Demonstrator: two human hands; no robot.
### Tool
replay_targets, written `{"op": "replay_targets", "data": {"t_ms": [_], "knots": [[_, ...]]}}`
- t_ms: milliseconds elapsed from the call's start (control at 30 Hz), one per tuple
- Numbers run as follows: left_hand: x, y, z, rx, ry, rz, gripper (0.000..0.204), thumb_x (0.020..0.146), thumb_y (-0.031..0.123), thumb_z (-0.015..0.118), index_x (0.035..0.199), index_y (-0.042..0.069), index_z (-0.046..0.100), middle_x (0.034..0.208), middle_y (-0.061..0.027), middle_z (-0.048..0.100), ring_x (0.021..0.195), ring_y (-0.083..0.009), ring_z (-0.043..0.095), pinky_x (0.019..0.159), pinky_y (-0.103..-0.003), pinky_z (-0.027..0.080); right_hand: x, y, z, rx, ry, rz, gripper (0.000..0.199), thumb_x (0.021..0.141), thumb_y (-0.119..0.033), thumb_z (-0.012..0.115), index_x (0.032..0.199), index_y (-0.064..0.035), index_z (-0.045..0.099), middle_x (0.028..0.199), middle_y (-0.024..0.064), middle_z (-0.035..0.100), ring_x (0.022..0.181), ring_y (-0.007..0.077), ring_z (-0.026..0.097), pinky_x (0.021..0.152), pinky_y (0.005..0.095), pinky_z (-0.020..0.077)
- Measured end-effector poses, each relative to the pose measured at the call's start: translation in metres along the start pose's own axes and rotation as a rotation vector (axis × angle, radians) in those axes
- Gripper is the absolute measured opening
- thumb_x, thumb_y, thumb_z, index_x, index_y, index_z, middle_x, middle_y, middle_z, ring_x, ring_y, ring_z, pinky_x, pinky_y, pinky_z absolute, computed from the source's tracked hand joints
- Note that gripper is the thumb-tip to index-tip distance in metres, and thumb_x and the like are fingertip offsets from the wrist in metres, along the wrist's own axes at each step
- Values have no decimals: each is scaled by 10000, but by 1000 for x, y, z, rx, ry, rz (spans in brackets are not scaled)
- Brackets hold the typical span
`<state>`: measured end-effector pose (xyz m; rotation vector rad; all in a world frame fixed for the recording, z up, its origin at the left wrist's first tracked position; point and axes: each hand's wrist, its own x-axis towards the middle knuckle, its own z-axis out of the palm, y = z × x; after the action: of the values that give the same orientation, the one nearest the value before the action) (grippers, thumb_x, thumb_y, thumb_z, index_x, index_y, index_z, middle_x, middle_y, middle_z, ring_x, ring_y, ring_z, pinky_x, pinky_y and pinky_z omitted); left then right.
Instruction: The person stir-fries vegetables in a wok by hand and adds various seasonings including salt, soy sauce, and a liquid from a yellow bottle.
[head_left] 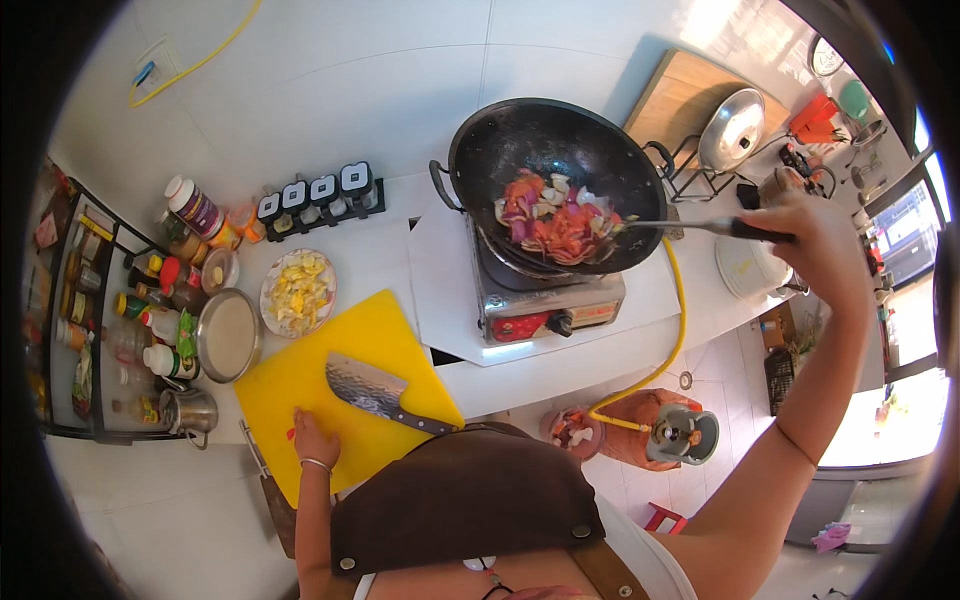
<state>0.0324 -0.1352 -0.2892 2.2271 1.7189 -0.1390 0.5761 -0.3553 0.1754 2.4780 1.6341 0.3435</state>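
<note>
Chopped red and pale vegetables (560, 222) lie in the bottom of a black wok (495, 150), which sits on a gas stove (550, 308) on the white bench (375, 255). The right hand (808, 228) is wrapped round the dark handle of a spatula (690, 227) whose far end reaches into the vegetables. The left hand (316, 445) is at the yellow cutting board (380, 325), fingertips by a small red scrap (291, 434); whether they grip it, I cannot tell. A cleaver (365, 387) lies flat on the board.
</note>
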Motion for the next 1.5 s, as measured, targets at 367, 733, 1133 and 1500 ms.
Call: {"op": "replay_targets", "data": {"t_ms": [367,733,1133,1500], "knots": [[-4,-4,-3,-49,3,-22,688,738,193,661,1310,-51,367,1459,-278,261,1374,-375,244,1120,-377,249,104,40,71,37,-15,249,217,783,-220,657,952,-91,701,752,101,657,720,248,647,621,379,497],[0,-8,4,-28,8,1,693,736,197,671,1309,-50,369,1462,-278,254,1377,-375,237,1124,-374,239,122,38,105,603,-78,-62,319,746,-52,671,1061,-92,693,691,63,629,610,160,590,548,313,450],[-6,0,-1,-22,-4,-42,685,729,193,675,1299,-39,375,1463,-285,247,1374,-381,240,1129,-372,227,14,-1,35,81,26,-63,442,619,15,724,1037,-123,695,784,92,602,759,277,577,705,381,451],[-5,-17,6,-17,49,50,666,713,225,659,1268,-44,408,1401,-303,335,1334,-420,293,1119,-432,241,81,-40,127,96,102,123,458,817,-187,631,1264,-254,561,957,154,640,902,333,613,761,425,484]]}}
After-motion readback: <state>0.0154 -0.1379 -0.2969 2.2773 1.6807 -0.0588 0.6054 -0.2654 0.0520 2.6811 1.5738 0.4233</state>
